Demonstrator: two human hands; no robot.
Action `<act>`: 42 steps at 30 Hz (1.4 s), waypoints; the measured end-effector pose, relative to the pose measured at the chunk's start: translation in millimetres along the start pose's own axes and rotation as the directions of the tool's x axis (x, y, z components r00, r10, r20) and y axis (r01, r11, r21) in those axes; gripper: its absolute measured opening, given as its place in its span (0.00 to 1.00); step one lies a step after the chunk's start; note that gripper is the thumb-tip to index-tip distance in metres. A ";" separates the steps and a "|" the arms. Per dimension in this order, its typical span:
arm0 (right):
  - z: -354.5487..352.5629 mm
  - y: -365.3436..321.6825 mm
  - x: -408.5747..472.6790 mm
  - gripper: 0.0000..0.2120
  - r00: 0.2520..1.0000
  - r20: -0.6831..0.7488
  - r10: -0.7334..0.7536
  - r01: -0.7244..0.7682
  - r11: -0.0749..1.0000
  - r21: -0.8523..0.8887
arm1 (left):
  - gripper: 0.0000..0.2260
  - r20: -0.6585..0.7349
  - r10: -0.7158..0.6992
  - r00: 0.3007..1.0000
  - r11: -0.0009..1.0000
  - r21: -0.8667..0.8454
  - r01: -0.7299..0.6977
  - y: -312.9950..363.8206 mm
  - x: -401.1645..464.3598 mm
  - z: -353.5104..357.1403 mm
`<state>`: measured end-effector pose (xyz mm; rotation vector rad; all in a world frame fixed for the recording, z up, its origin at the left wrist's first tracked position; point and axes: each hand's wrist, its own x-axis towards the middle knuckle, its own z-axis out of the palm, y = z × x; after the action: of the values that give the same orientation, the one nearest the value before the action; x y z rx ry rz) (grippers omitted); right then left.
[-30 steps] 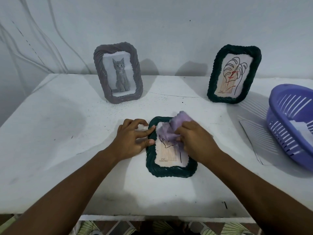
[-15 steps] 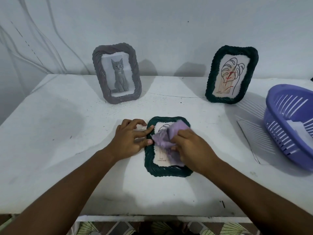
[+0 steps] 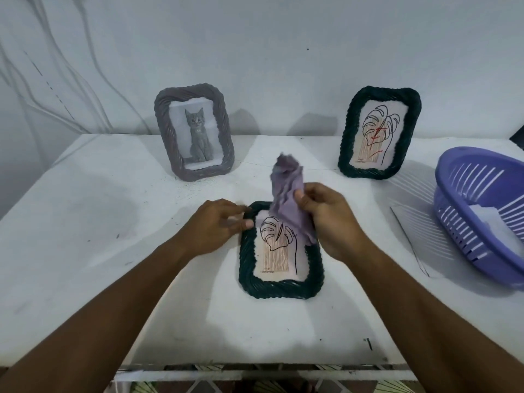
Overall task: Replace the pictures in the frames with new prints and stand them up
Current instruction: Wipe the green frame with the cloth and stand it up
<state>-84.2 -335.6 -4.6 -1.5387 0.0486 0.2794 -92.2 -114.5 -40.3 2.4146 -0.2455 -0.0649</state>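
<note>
A dark green woven frame (image 3: 280, 287) lies flat on the white table (image 3: 85, 236), face up, showing a leaf line drawing. My left hand (image 3: 215, 228) grips its upper left corner. My right hand (image 3: 331, 219) pinches a purple cloth (image 3: 286, 194), lifted above the frame's upper right part with its end sticking upward. At the back left a grey woven frame (image 3: 194, 134) with a cat picture stands upright. A second dark green frame (image 3: 378, 131) with a leaf drawing stands at the back right.
A purple plastic basket (image 3: 482, 211) with white paper inside sits at the right edge. A flat clear sheet (image 3: 416, 236) lies on the table beside it. The wall runs close behind the standing frames.
My right hand has lifted the purple cloth off the picture, from rubbing the glass to holding it raised. The leaf drawing is now uncovered. My left hand stays at the frame's corner.
</note>
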 end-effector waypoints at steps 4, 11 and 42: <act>-16.5 -14.1 6.4 0.14 0.994 0.074 0.078 -0.102 0.894 0.436 | 0.16 -0.093 -0.169 0.981 0.927 -0.352 0.126 28.0 5.4 -2.7; -18.1 -15.1 6.3 0.22 0.970 0.225 0.096 -0.213 0.784 0.583 | 0.18 0.134 -0.169 0.976 0.476 -0.856 0.200 68.3 11.2 -5.5; 153.2 36.0 14.6 0.29 0.912 0.403 -0.074 0.313 0.760 -0.570 | 0.17 -0.212 -0.453 0.866 0.888 -0.023 0.459 -59.4 -76.6 -92.4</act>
<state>-99.5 -181.7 -37.1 -2.1147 -0.5530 0.4326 -147.4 3.9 -11.0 2.4346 0.4324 -0.0158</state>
